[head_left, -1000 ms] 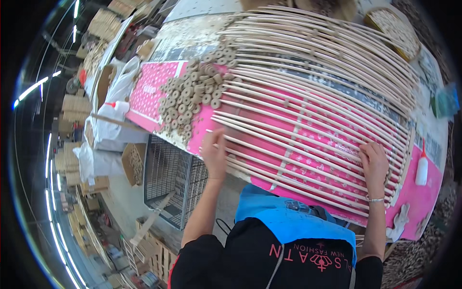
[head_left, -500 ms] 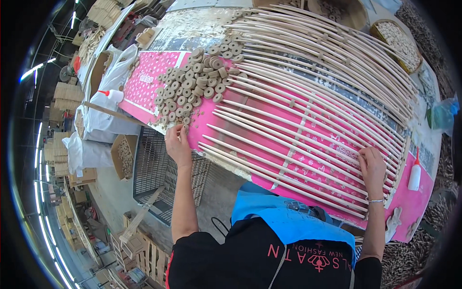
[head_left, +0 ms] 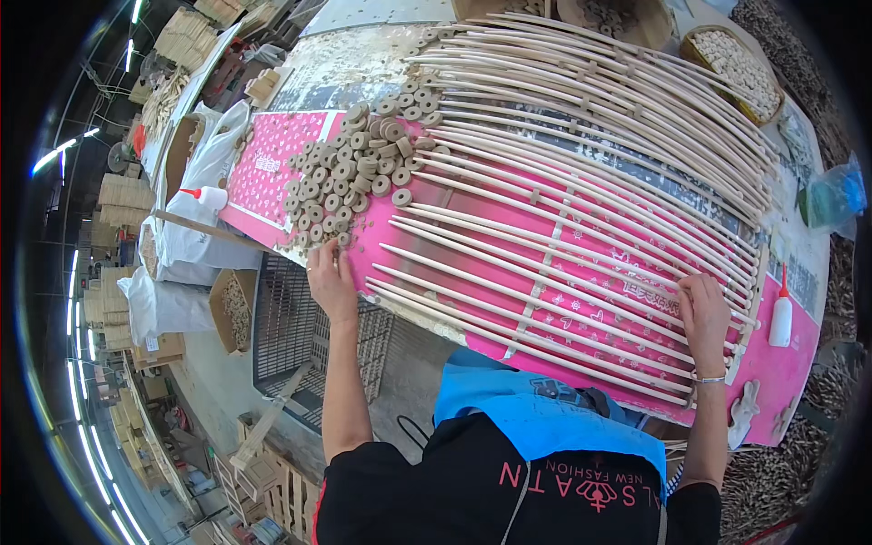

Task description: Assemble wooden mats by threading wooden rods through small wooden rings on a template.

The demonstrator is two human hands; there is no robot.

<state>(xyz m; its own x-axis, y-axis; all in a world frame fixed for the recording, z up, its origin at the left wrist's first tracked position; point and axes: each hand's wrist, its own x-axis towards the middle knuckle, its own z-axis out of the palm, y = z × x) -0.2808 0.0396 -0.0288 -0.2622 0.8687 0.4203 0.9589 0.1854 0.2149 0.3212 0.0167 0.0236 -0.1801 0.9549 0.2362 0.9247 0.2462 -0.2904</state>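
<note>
Discs [head_left: 341, 186], brown and centre-holed, lie heaped toward the left of the pink table surface [head_left: 772, 386], and my left hand [head_left: 332, 280] has its fingertips at the heap's lower edge; whether they grasp a disc I cannot tell. My right hand [head_left: 705, 316] curls over the right-hand portion of the pale rods [head_left: 545, 240], which run side by side across the surface, and its grip is hidden, so contents undetermined. White bottle [head_left: 780, 322] with red tip: right of that hand.
</note>
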